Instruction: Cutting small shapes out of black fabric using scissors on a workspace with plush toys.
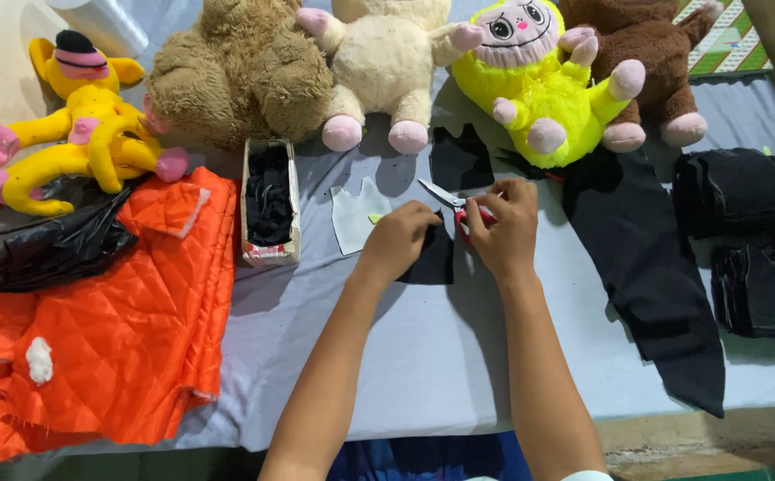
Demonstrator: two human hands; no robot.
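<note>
My right hand [505,224] grips red-handled scissors [448,198], whose metal blades point up and left over the table. My left hand [398,237] pinches a small piece of black fabric [430,262] that lies flat on the grey tablecloth [405,347]. Just left of my left hand lies a white cut-out pattern piece [354,216] with a small yellow-green scrap [375,218] at its edge. The two hands are close together, almost touching.
Several plush toys line the back: a yellow doll [85,125], tan bear [240,71], cream toy [386,62], bright yellow toy [539,89], brown toy [650,62]. An open box of black pieces [269,200], orange quilted fabric [111,330], black cloth strip [655,276] and stacked black fabric [753,240] surround my hands.
</note>
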